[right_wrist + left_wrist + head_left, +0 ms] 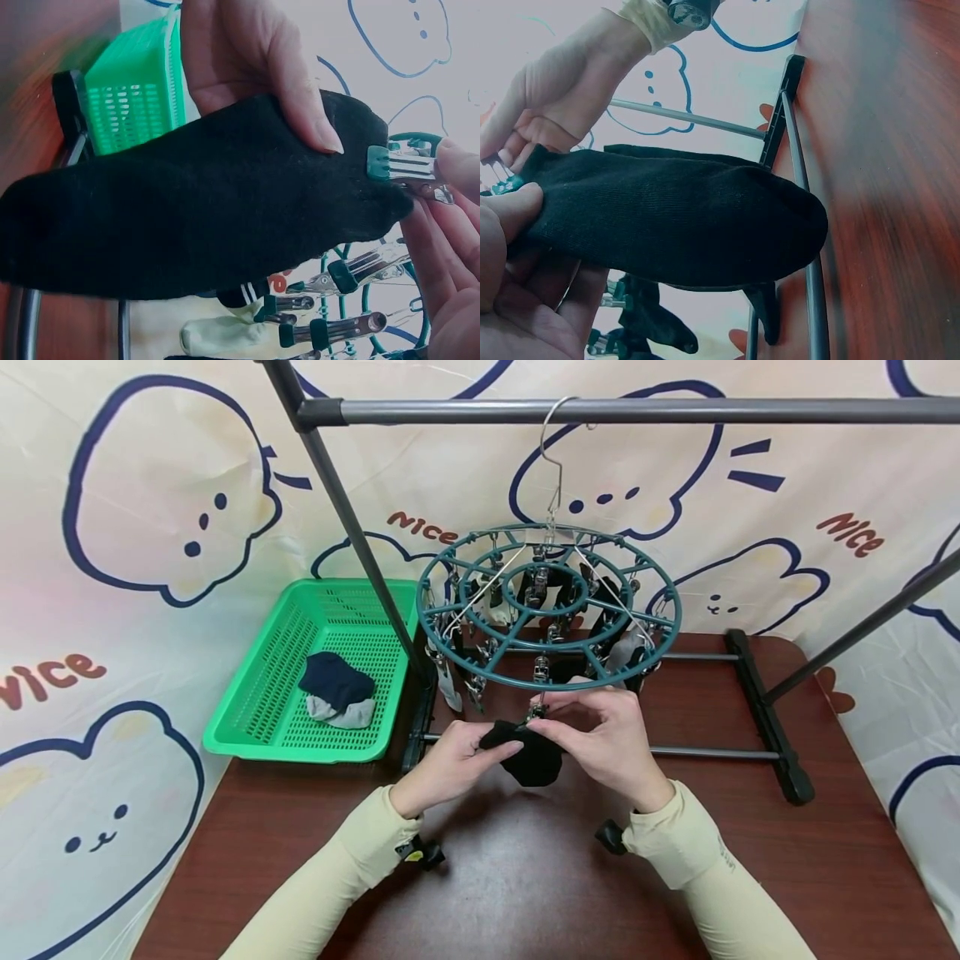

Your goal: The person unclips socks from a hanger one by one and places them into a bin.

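A black sock (534, 762) hangs toe down below the near rim of a round teal clip hanger (480, 672). My left hand (456, 762) pinches the sock near its cuff, thumb on top, as the left wrist view also shows. At the cuff sits a metal clip (405, 166) with green tips. My right hand (617, 739) pinches this clip's handles between thumb and fingers. In the right wrist view the clip's green tip lies over the cuff edge; how firmly it bites cannot be told.
A green basket (247, 693) on the left holds a navy sock (337, 681) and a grey one (352, 714). The hanger hooks over a grey rack bar (450, 412). Other socks (217, 330) hang from its clips. The rack's feet (791, 777) stand on the brown table (525, 877).
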The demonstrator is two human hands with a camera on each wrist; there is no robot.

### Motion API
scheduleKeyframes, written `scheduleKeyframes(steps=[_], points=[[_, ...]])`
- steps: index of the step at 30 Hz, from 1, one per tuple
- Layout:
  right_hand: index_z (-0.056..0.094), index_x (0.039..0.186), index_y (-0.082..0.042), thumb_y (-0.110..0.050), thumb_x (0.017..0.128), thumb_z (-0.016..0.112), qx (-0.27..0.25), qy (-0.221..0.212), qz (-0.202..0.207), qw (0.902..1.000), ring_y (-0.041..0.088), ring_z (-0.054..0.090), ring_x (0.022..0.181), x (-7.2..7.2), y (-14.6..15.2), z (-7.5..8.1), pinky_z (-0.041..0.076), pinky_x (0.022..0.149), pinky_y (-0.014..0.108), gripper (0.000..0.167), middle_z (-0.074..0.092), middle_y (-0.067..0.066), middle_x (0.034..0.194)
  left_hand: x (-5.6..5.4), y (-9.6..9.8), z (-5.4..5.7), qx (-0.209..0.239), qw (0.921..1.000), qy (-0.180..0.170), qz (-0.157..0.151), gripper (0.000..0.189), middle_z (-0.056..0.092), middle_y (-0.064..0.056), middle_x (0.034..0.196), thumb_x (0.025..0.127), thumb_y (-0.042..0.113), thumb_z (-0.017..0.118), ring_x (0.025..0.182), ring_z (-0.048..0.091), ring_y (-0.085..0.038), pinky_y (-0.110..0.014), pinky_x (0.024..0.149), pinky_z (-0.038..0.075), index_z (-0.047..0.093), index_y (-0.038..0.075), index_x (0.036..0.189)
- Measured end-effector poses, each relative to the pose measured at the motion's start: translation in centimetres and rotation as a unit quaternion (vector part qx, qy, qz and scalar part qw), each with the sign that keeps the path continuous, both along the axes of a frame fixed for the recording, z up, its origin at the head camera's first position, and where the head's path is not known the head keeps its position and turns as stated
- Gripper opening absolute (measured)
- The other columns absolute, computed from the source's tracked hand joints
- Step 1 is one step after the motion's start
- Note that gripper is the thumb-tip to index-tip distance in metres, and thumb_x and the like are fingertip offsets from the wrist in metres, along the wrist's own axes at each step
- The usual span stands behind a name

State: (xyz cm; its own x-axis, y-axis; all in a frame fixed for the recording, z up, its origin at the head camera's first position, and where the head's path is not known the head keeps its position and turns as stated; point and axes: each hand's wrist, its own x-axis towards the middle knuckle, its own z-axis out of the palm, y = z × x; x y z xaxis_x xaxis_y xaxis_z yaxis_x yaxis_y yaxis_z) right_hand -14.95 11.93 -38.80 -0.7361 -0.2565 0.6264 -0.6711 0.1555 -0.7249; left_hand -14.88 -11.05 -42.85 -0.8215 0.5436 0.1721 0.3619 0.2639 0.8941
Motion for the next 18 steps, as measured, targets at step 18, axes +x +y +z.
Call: scheduleKeyframes(steps=[18], points=[[0.077,0.101,0.003,0.016,0.079,0.081,-0.044,-0.051,0.016,0.9976,0.010,0.074,0.086,0.14,-0.18,-0.08,0.061,0.076,0.027,0.026,0.076,0.019,0.097,-0.15,-0.08,0.33,-0.020,0.9998,0.000,0.007,0.020,0.079,-0.008,0.108,0.103,0.016,0.066,0.075,0.052,-0.012,-0.025,0.069,0.044,0.077,0.005,0.115]])
